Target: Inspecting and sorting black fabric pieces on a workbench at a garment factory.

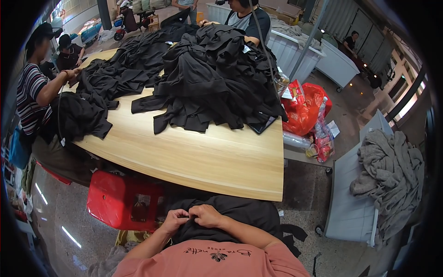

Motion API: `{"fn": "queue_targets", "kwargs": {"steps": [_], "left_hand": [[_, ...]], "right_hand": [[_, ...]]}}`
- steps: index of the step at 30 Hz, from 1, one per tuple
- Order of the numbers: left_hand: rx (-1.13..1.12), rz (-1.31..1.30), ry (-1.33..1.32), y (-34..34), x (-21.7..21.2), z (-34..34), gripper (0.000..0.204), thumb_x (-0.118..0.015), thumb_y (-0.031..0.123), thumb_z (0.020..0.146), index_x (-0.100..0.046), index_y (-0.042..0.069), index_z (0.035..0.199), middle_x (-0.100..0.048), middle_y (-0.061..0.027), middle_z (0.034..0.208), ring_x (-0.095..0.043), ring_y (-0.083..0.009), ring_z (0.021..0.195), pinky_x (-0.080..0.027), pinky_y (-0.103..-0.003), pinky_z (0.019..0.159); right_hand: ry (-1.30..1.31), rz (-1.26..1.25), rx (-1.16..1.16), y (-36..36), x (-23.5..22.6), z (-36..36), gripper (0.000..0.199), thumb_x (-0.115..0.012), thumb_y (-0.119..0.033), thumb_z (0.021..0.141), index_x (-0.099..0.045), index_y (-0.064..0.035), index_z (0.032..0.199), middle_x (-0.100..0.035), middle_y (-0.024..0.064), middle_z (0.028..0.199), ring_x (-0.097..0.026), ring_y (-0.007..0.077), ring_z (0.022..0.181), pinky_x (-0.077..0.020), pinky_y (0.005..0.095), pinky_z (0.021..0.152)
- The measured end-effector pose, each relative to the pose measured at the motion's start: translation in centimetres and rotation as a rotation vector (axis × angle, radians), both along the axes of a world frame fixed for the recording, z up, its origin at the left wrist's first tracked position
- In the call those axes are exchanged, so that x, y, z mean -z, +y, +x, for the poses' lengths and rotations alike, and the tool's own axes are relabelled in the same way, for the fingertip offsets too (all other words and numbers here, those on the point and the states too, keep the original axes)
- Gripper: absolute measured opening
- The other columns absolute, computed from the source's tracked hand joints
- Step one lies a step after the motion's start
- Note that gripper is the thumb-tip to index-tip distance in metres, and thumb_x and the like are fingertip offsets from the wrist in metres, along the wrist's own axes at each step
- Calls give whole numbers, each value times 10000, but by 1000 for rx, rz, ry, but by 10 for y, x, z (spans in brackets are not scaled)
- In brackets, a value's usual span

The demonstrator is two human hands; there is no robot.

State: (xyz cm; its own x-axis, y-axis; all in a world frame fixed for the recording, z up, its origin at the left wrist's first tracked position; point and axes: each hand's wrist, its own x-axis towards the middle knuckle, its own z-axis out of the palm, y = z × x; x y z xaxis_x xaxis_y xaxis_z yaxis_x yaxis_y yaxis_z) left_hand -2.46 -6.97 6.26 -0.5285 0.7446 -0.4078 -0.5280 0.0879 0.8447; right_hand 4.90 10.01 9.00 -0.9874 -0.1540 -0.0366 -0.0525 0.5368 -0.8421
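Both my hands are drawn close together over my lap, in front of the table's near edge. My left hand (175,219) is closed in a pinch on a black garment (244,214) that spreads across my lap. Beside it, touching or almost touching, my right hand (206,216) has its fingers curled onto the same dark cloth. The small spot between the fingertips is too fine to make out. On the wooden table (207,159) a large heap of black garments (207,78) rises, some sleeves and hems hanging loosely over the tabletop.
A red plastic stool (110,201) stands at my left. At the right is a white wheeled bin (350,203) with grey cloth (390,171) spilling over. A phone (263,123) lies by the heap, and red plastic bags (307,108) sit beyond the table's right edge. Co-workers (34,87) are around the table.
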Motion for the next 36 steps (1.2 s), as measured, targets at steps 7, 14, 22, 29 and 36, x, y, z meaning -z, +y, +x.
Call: {"fn": "queue_targets", "kwargs": {"steps": [7,14,22,29,36], "left_hand": [[-2,-23,109,0,0,-1,103,-623,-49,686,-600,1,772,-593,-4,731,-515,-54,651,-425,-184,619],[-3,-56,207,2,-5,2,84,-624,-55,689,-601,-7,754,-598,-9,711,-512,-56,634,-430,-190,593],[-65,-155,530,10,-8,6,43,-620,-30,684,-609,-20,724,-609,-26,660,-512,-50,613,-431,-208,562],[-271,-187,916,34,-7,16,53,-584,-11,655,-583,-9,709,-571,-134,639,-576,-205,579,-447,-278,550],[-324,-266,1125,53,6,15,76,-575,-14,640,-557,-3,713,-568,-165,665,-581,-291,614,-456,-323,556]], "right_hand": [[-107,76,28,-1,3,-2,169,-512,-78,630,-581,-45,781,-599,180,761,-567,366,769,-441,444,661],[-134,100,3,1,1,-2,197,-536,-125,647,-610,-77,823,-597,157,706,-572,340,717,-440,429,638],[-123,105,218,-3,-7,1,154,-536,-149,645,-595,-66,760,-587,166,665,-569,353,668,-442,447,603],[41,148,342,-2,0,2,87,-534,-133,643,-539,-53,677,-568,169,634,-555,366,612,-433,463,545],[168,246,402,3,4,2,84,-522,-132,647,-510,-50,661,-559,164,624,-545,367,581,-426,458,502]]}}
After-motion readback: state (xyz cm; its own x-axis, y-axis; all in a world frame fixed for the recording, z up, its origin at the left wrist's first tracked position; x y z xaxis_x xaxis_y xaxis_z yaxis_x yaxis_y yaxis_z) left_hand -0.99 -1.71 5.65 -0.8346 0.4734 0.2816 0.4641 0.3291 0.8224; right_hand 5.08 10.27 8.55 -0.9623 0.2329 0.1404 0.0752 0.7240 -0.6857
